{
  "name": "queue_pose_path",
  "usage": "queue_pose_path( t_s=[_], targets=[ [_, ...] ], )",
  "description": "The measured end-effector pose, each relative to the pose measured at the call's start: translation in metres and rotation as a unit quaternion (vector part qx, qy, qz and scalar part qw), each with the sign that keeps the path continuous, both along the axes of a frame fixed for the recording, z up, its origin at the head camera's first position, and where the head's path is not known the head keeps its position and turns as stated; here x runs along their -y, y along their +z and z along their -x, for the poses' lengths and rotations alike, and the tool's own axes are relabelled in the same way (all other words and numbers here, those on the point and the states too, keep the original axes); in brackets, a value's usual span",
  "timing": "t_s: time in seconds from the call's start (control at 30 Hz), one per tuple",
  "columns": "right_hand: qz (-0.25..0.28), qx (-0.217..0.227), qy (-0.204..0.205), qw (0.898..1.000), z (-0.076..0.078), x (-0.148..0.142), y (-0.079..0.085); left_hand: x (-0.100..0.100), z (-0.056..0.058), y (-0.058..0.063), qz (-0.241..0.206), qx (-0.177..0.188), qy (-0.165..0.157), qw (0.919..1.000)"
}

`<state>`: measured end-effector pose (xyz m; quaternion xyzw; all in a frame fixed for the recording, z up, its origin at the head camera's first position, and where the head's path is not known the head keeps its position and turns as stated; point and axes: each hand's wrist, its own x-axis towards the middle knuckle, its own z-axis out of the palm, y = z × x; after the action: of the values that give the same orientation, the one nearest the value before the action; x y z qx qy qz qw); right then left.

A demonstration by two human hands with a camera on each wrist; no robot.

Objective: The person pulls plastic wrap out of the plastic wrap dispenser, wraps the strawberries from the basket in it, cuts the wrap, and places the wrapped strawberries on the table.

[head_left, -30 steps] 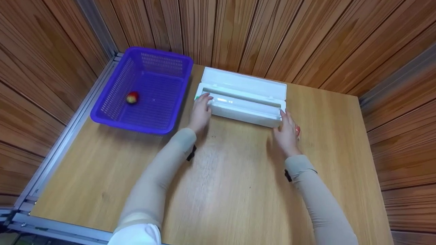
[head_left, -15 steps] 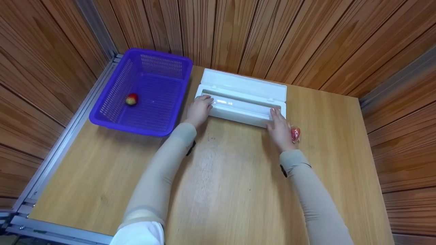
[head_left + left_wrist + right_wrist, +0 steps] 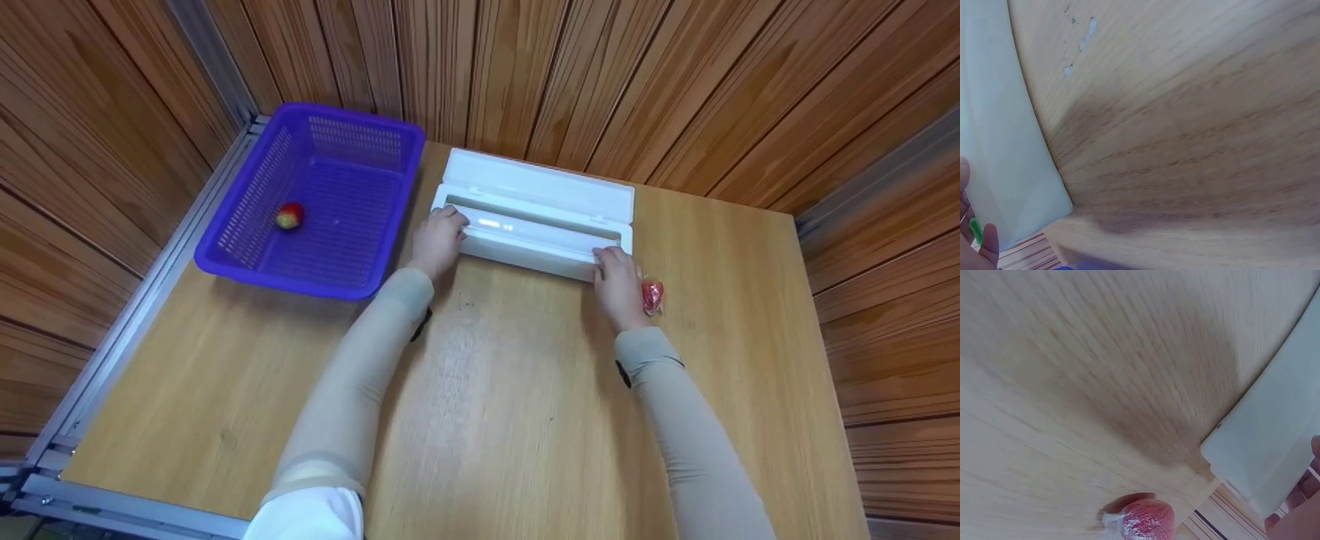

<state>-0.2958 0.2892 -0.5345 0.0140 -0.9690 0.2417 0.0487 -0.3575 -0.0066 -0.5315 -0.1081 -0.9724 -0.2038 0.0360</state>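
Note:
A white cling film dispenser (image 3: 517,259) stands at the back of the table, its lid (image 3: 540,184) raised. A roll of clear cling film (image 3: 536,232) shines along its open top. My left hand (image 3: 436,241) bends its fingers over the left end of the roll, at the front edge; a small green piece (image 3: 976,230) shows beside those fingers in the left wrist view. Near the right end, my right hand (image 3: 619,287) holds the film's edge with curled fingers. Just right of that hand lies a red fruit (image 3: 1148,520) wrapped in clear film.
A purple basket (image 3: 300,283) stands at the left, with one red and yellow fruit (image 3: 289,216) inside. Wooden panel walls (image 3: 510,67) close off the back and sides. A metal frame (image 3: 135,330) runs along the table's left edge.
My right hand has moved left from the dispenser's right corner, and its fingers have bent at the front edge. The wrapped fruit has come into fuller view. My left hand has barely moved.

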Motion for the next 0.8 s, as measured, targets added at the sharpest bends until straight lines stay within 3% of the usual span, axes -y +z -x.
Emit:
queue_pose_path(
  t_s=[0.13,0.37,0.5,0.8],
  targets=[
    [0.026,-0.004,-0.018,0.999,0.004,0.002,0.001,0.000,0.002,0.001,-0.035,0.029,0.011,0.9989],
    [0.144,0.010,-0.078,0.986,0.009,0.005,0.003,0.002,0.005,0.000,-0.097,0.075,0.036,0.9918],
    [0.158,0.000,-0.098,0.983,0.013,0.007,0.004,0.002,0.007,0.000,-0.121,0.082,0.052,0.9878],
    [0.144,-0.011,-0.124,0.982,0.020,0.010,0.004,-0.004,0.008,0.006,-0.102,0.084,0.086,0.9876]
  ],
)
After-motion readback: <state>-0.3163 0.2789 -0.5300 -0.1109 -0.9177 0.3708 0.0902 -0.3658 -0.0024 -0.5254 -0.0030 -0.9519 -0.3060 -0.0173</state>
